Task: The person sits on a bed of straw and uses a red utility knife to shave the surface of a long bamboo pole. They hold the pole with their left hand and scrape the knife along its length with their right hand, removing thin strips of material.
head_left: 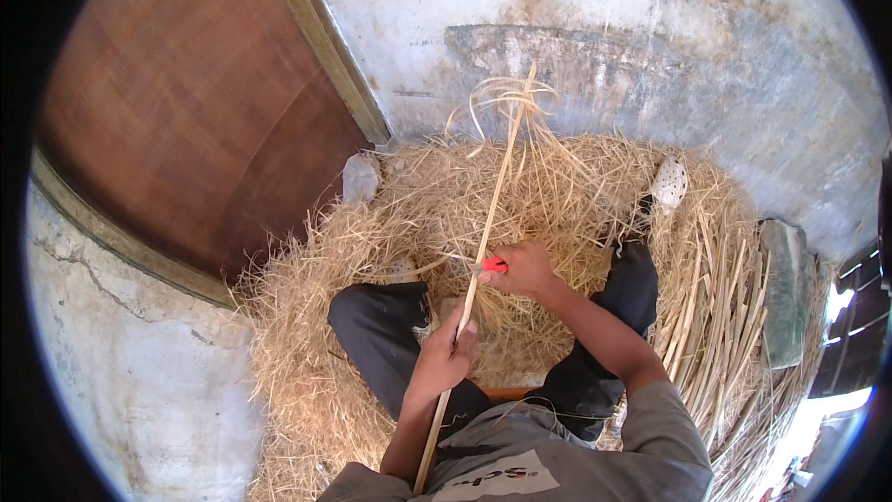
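Note:
A long pale strip of split cane or bamboo [499,188] runs from my lap up and away between my knees. Around its lower part my left hand [442,359] is closed, thumb lying along the strip. My right hand [523,269] is closed on a red-handled knife [494,265], farther up the same strip. The blade is mostly hidden, but it appears to lie against the strip. Thin curled shavings [509,86] hang about the strip's far end.
Straw-like shavings [307,335] cover the floor around my legs. At the right lie several long cane sticks [711,316] beside a dark green block-like object [785,293]. A pale wall [641,46] and a brown door [195,102] stand ahead. A whitish lump [360,178] sits by the door frame.

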`<action>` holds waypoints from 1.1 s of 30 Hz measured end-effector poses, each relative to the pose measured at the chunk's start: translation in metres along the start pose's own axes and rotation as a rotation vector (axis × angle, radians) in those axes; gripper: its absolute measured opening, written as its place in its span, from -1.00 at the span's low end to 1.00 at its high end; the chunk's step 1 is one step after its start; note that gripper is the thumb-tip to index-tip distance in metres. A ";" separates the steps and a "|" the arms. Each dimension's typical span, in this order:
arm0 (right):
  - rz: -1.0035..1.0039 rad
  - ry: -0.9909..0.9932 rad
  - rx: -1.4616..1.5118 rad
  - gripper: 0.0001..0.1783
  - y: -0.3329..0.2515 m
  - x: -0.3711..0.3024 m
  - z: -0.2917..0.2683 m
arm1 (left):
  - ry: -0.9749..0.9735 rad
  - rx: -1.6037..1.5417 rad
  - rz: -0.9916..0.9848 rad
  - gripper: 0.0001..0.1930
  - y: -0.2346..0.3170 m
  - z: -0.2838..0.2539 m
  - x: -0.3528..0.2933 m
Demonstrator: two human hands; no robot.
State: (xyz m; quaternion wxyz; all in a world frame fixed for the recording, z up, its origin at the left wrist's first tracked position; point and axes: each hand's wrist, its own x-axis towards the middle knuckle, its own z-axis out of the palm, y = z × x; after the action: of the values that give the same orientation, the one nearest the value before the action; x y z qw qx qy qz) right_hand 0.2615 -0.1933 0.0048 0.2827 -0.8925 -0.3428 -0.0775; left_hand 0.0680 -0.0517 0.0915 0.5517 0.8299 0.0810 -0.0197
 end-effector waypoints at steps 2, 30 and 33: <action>-0.030 0.016 0.020 -0.31 -0.004 0.003 -0.007 | 0.026 0.150 0.032 -0.51 0.004 -0.002 0.004; 0.303 0.228 -0.118 -0.26 0.091 0.042 -0.022 | 0.055 0.537 0.191 -0.44 -0.008 0.015 -0.031; 0.219 0.198 -0.114 -0.25 0.091 0.049 -0.031 | 0.042 0.454 0.104 -0.44 0.001 0.009 -0.032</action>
State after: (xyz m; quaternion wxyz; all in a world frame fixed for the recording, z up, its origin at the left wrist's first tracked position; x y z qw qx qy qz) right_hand 0.3599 -0.2376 0.0060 0.2710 -0.9270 -0.2091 -0.1532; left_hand 0.0369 -0.0635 0.0926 0.3492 0.9360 0.0430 0.0080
